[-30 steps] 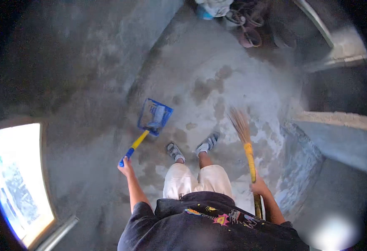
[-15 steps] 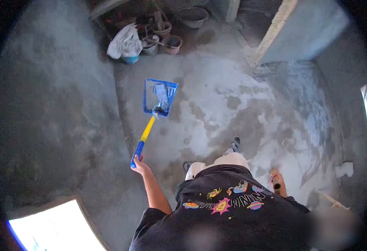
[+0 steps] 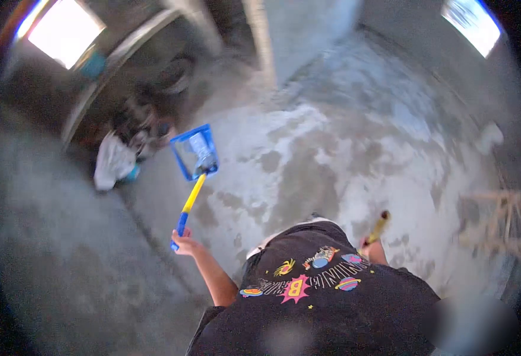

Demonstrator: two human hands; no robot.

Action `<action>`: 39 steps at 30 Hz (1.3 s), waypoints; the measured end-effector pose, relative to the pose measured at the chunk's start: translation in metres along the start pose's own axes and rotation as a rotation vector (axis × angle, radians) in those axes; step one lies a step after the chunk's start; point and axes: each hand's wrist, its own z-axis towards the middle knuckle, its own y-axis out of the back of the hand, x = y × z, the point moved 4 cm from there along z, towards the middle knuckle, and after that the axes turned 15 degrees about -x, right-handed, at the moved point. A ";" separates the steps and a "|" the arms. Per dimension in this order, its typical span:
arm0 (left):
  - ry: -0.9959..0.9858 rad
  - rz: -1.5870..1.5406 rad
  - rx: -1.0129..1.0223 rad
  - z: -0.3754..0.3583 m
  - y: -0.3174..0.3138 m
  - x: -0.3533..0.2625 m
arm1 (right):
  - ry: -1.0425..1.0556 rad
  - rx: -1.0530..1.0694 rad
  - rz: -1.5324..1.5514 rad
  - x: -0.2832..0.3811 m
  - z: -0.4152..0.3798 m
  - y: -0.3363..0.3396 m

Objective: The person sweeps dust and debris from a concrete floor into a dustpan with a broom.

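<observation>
My left hand (image 3: 185,242) is wrapped round the blue grip of a long-handled dustpan (image 3: 208,133), whose yellow and blue handle slants down toward me. A crumpled, shiny clear-and-bluish wrapper (image 3: 201,148) lies in the pan. At the right of my body, my right hand (image 3: 369,244) is closed round a yellowish stick (image 3: 379,226) with a dark upper end; its lower part is hidden behind my arm and shirt.
Pots and buckets stand in the dark upper left, beside a white sack (image 3: 113,161). A wall edge (image 3: 260,44) juts in at the top. A blurred wooden frame (image 3: 495,222) is at the right. Pale patches mark the grey floor (image 3: 308,172).
The view has turned to the right, so the pots and sack sit further left and lower. The stick's end in my right hand now points up and away. Both hands keep their hold.
</observation>
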 end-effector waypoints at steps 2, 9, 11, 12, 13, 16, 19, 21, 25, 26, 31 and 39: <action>0.057 0.034 0.109 -0.087 -0.056 0.050 | 1.025 0.193 -0.783 0.068 0.051 -0.031; 0.140 0.202 0.204 -0.274 -0.189 0.142 | -0.135 -0.228 0.339 0.198 0.088 -0.149; 0.161 0.248 0.242 -0.322 -0.246 0.172 | -0.141 -0.256 0.347 0.240 0.112 -0.187; 0.203 0.270 0.327 -0.346 -0.279 0.192 | -0.148 -0.271 0.342 0.262 0.125 -0.207; 0.245 0.292 0.413 -0.372 -0.313 0.213 | -0.148 -0.283 0.355 0.282 0.149 -0.224; 0.230 0.346 0.572 -0.468 -0.436 0.256 | -0.209 -0.301 0.561 0.320 0.204 -0.279; 0.222 0.373 0.703 -0.541 -0.561 0.328 | 0.201 -0.313 0.544 0.363 0.218 -0.341; 0.187 0.344 0.876 -0.594 -0.653 0.390 | 0.381 -0.319 0.714 0.384 0.252 -0.349; 0.266 0.382 0.949 -0.748 -0.847 0.462 | 0.150 -0.610 1.164 0.424 0.216 -0.453; 0.315 0.406 1.021 -0.789 -0.887 0.482 | 0.138 -0.642 1.181 0.440 0.213 -0.473; 0.343 0.417 1.063 -1.040 -0.982 0.528 | 0.304 -0.608 1.355 0.567 0.280 -0.499; 0.338 0.416 1.217 -1.462 -1.011 0.606 | 0.337 -0.570 1.546 0.890 0.450 -0.495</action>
